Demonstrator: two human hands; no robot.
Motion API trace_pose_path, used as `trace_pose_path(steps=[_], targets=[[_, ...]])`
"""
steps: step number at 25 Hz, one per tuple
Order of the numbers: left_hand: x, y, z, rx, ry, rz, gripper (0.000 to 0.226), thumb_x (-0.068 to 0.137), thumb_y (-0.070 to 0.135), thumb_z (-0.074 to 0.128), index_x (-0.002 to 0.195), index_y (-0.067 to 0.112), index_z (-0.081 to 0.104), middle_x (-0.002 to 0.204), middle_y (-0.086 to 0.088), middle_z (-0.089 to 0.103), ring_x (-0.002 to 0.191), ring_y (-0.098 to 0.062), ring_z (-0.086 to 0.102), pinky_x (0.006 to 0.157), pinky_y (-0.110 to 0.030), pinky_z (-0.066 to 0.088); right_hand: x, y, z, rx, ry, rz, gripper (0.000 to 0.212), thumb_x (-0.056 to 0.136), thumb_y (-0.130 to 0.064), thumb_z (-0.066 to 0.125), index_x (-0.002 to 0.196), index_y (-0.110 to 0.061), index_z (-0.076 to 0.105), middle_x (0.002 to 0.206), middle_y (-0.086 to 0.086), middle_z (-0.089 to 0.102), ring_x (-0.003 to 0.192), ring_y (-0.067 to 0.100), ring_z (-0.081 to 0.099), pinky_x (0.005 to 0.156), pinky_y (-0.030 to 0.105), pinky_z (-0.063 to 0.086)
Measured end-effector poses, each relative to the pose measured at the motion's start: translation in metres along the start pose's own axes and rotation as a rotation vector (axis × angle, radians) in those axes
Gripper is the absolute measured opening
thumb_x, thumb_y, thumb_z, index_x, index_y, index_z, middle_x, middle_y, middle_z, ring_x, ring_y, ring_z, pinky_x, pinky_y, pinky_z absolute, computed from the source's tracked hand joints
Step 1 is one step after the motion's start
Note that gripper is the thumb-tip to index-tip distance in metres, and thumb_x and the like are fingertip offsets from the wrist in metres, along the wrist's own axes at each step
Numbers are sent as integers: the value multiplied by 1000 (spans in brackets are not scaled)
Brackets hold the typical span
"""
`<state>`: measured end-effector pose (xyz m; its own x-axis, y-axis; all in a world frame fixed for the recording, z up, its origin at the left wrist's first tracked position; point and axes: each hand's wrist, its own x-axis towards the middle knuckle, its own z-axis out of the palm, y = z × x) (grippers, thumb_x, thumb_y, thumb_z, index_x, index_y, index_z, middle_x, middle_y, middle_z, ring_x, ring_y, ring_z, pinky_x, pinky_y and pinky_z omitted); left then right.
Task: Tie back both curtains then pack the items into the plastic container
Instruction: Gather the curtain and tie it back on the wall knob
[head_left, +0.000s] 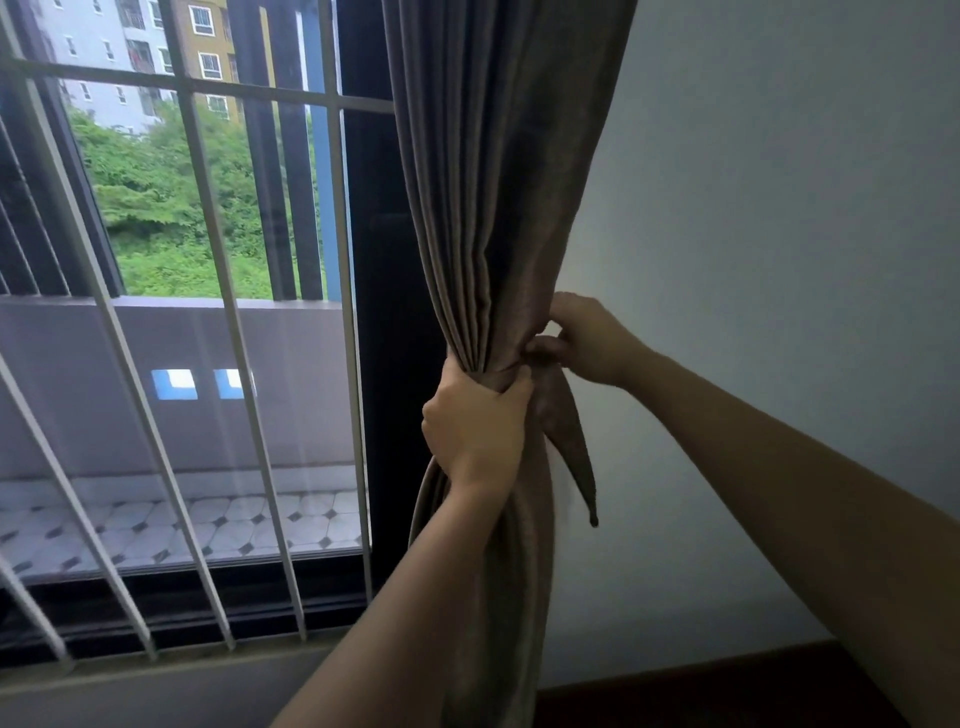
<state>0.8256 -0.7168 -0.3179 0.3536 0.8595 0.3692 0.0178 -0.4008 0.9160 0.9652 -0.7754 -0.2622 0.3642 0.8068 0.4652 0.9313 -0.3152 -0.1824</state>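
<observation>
A brown-grey curtain (498, 182) hangs gathered into a bunch at the right side of the window. My left hand (475, 428) grips the bunch around its narrowest part, fingers curled round the folds. My right hand (584, 340) is at the bunch's right side, just above, and pinches the matching fabric tie-back band (569, 441). One loose end of that band hangs down to the right of the curtain. The plastic container and the items are out of view.
White metal window bars (208, 312) and a dark window frame (395, 364) stand left of the curtain. A plain white wall (779, 234) fills the right. A dark wooden skirting (701, 686) runs along the bottom right.
</observation>
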Motion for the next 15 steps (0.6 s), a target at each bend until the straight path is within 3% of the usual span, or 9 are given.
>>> trace_pose_path(steps=[3,5,7,11,13,15], targets=[[9,-13,-11,-48,-211,107,70,67,47,77,124,15,53,104,5,65,93,-11,63,81,-24,54,-7,-6,20,194,-1,130,18,91,-10,52,106,-12,61,104,13,63,92,24,55,84,35,46],[15,-23,-24,-201,-422,64,63,68,35,80,119,17,50,106,4,65,95,-13,64,82,-27,55,-14,-8,29,427,-43,224,21,92,-9,47,110,-16,57,108,7,63,97,23,59,88,37,50],[23,-35,-37,-405,-618,4,52,70,21,80,111,15,49,104,-4,67,94,-21,68,80,-32,57,-20,-8,37,709,-61,255,28,94,-7,45,119,-14,54,110,13,64,101,26,62,87,40,53],[33,-46,-46,-550,-692,77,32,77,5,72,106,1,56,95,-10,68,90,-23,68,77,-27,55,-38,-15,43,1415,-142,274,41,91,-18,47,131,-11,46,135,14,50,118,29,55,94,36,47],[36,-48,-44,-556,-707,81,29,79,1,68,106,0,57,92,-7,68,87,-20,68,75,-24,54,-40,-17,41,1477,-195,218,53,80,-22,58,131,-14,44,134,13,48,117,29,55,94,36,47],[39,-52,-43,-659,-791,14,25,78,1,60,103,3,59,89,-3,68,84,-18,66,72,-24,53,-39,-19,42,1279,-156,163,71,69,-24,72,133,-20,41,127,9,58,115,26,58,95,37,49]])
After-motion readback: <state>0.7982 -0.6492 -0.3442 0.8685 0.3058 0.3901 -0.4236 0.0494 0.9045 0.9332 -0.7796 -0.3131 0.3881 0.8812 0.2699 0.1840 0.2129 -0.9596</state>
